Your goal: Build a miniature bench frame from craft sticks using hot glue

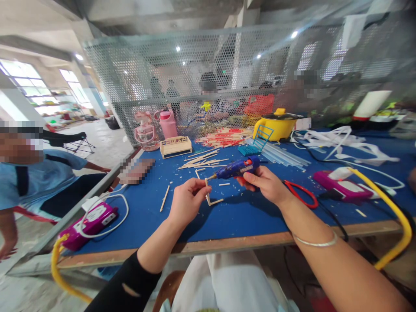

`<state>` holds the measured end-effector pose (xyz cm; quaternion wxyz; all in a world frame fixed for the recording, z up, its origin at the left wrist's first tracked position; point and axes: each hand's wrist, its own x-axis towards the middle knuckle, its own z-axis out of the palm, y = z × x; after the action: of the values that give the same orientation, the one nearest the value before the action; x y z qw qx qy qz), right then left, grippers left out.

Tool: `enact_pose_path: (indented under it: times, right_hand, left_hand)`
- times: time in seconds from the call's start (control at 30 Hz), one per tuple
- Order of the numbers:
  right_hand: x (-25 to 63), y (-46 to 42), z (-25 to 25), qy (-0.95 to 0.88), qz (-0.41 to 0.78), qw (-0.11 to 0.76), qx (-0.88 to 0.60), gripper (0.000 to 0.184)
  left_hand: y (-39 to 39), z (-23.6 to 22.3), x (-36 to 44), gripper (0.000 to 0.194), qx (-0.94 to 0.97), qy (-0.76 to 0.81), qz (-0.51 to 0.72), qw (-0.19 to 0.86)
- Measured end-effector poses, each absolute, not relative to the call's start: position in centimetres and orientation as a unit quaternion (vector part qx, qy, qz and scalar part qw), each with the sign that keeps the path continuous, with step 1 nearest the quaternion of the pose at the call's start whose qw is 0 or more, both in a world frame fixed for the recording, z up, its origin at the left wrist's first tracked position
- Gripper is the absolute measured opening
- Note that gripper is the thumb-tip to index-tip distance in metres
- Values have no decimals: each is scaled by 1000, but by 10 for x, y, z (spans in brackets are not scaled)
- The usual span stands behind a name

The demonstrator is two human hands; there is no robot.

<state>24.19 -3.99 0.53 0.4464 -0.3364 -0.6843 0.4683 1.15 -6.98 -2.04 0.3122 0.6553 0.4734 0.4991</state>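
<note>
My right hand (261, 182) is wrapped round a dark blue hot glue gun (236, 168), its nozzle pointing left. The nozzle tip is at the upper end of a thin wooden stick (208, 197), touching or very close to it. My left hand (190, 197) pinches that stick between thumb and fingertips. At its lower end the stick joins another short stick (217, 202) in a corner. Just above the mat's middle lies a loose pile of wooden sticks (203, 160). One single stick (164, 198) lies left of my left hand.
A small wooden rack (176, 147) and a blue miniature chair (255, 143) stand behind. Farther back are a pink bottle (167, 125), a yellow pot (276, 125) and red-tipped sticks (224, 138). Red-handled scissors (302, 195) and purple power strips (342, 186) flank my arms. A person (48, 182) sits left.
</note>
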Motion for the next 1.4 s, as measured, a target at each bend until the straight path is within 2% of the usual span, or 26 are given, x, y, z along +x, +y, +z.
enact_pose_path:
  times: [1.4]
  right_hand:
    - [244, -38, 3, -689, 457, 451, -336, 37]
  left_hand:
    - [-70, -21, 13, 22, 638, 481, 498, 337]
